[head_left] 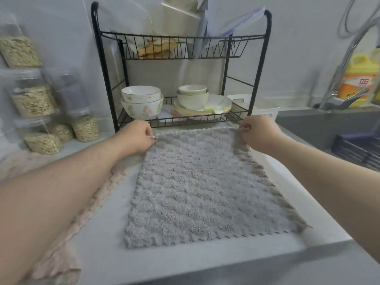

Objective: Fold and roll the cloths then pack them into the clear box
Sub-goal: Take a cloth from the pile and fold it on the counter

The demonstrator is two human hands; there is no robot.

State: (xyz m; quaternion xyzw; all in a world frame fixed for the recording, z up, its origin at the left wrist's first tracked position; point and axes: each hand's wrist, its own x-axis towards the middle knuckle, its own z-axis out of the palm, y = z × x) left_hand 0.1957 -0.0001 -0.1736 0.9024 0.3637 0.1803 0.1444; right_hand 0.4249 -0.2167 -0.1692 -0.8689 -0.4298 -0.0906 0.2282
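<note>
Now left hand [135,138], right hand [259,134] pinch grey cloth [205,192] corners, fingers [148,133] curled; jars [33,99] hold oats [30,103].

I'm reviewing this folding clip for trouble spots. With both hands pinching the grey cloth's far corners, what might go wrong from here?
1. The left hand and right hand pinch the grey cloth right in front of the dish rack. Lifting the corners carelessly may bump its stacked bowls.
2. The left forearm lies across the pink cloth. Drawing the arm back might drag that cloth off the counter edge.
</note>
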